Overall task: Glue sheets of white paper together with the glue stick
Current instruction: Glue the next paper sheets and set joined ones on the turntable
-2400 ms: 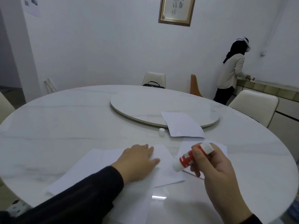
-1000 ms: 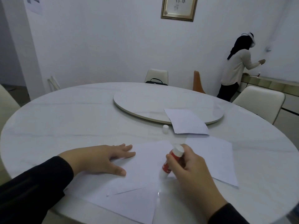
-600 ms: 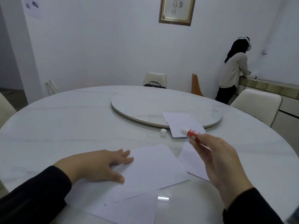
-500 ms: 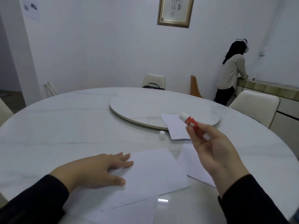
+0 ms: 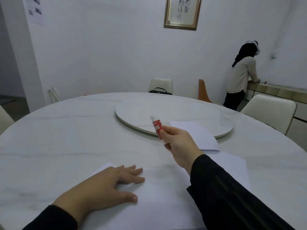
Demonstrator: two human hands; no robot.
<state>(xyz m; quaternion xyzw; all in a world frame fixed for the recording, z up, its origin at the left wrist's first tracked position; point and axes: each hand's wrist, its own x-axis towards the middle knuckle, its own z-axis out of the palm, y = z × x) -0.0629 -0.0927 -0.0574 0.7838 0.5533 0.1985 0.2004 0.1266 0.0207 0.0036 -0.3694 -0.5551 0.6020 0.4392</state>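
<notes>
Left hand (image 5: 108,185) is lying flat, fingers spread, pressing a white sheet (image 5: 157,188) at lower centre of the counter (image 5: 66,138). Right hand (image 5: 179,143) is pinching the red glue stick (image 5: 157,125) at mid-frame, holding it raised above the counter, white tip pointing up-left. Another sheet (image 5: 197,136) is lying just right of it.

The red-and-white glue stick (image 5: 157,126) is held up in the air, tilted, white end up. One white sheet (image 5: 166,188) lies flat nearest; another (image 5: 232,165) beside it; a third (image 5: 197,136) farther off, partly on the turntable (image 5: 141,110).
</notes>
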